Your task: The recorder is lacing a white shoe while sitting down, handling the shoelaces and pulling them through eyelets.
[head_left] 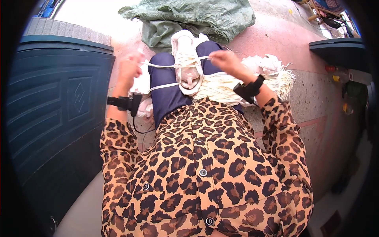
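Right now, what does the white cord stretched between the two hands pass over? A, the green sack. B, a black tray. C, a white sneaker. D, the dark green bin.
C: the white cord, held taut between the left hand and right hand, crosses the white sneaker.

Strong daylight falls from above and ahead, washing out the floor (98, 15) at the top to glare. The left hand (129, 68) is motion-blurred. A black fisheye vignette rings the frame, and straight edges bend near it.
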`<state>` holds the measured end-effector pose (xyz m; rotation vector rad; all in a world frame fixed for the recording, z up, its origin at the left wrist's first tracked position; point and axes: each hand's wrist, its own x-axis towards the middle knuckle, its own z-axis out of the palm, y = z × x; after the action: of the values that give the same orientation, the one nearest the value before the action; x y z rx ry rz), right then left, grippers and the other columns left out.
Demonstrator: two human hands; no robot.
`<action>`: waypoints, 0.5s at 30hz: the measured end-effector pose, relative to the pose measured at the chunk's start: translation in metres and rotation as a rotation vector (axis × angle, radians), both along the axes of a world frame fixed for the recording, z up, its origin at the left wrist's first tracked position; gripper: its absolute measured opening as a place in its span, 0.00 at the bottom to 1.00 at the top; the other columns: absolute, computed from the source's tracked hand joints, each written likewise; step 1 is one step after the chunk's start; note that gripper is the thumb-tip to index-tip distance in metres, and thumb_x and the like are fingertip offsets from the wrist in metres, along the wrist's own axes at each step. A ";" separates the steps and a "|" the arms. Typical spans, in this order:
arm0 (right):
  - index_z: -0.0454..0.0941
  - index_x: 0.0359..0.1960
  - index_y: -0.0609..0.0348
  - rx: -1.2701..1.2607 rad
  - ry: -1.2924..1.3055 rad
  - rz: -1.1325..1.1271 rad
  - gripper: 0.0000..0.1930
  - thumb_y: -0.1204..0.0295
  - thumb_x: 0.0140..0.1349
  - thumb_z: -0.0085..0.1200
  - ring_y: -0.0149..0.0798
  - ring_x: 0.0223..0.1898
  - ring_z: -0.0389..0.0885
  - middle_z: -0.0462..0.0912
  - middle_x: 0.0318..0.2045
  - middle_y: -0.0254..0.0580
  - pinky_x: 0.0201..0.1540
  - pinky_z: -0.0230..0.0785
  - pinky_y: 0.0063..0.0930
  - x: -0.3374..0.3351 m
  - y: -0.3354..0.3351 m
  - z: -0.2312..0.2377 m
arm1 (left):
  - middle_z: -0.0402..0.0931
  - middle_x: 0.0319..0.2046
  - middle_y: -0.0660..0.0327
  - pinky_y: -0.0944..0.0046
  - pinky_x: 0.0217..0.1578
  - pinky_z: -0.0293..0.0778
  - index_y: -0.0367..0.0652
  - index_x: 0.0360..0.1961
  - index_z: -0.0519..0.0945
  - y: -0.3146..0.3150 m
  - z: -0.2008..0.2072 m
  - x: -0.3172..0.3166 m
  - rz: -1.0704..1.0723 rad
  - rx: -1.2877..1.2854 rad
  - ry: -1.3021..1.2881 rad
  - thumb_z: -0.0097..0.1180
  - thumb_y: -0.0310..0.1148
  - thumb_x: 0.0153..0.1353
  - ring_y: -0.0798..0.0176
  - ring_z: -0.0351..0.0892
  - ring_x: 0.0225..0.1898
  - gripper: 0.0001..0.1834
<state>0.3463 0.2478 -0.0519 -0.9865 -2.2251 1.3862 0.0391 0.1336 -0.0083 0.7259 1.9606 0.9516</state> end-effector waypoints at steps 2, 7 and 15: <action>0.78 0.29 0.60 -0.011 -0.198 0.035 0.08 0.70 0.52 0.50 0.45 0.30 0.77 0.79 0.27 0.49 0.36 0.68 0.33 -0.010 -0.015 -0.014 | 0.75 0.28 0.59 0.77 0.07 0.59 0.36 0.33 0.77 -0.006 -0.008 0.035 -0.126 -0.063 -0.068 0.50 0.38 0.56 0.74 0.68 0.10 0.14; 0.80 0.25 0.57 0.356 -0.325 0.057 0.09 0.70 0.48 0.48 0.46 0.34 0.76 0.78 0.28 0.48 0.38 0.67 0.37 -0.021 -0.028 -0.033 | 0.73 0.18 0.60 0.73 0.08 0.62 0.34 0.36 0.76 -0.017 -0.032 0.083 -0.291 -0.146 -0.044 0.46 0.32 0.57 0.72 0.68 0.08 0.13; 0.80 0.23 0.59 0.504 -0.562 0.155 0.09 0.69 0.46 0.48 0.44 0.38 0.74 0.77 0.27 0.45 0.38 0.64 0.39 -0.036 -0.030 -0.025 | 0.76 0.23 0.49 0.61 0.31 0.70 0.34 0.30 0.78 -0.027 -0.052 0.082 -0.331 0.063 0.241 0.48 0.34 0.55 0.55 0.77 0.26 0.12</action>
<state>0.3104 0.2180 -0.0765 -1.1199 -2.9012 0.5599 0.1207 0.1062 -0.0602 1.2065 1.9367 0.7535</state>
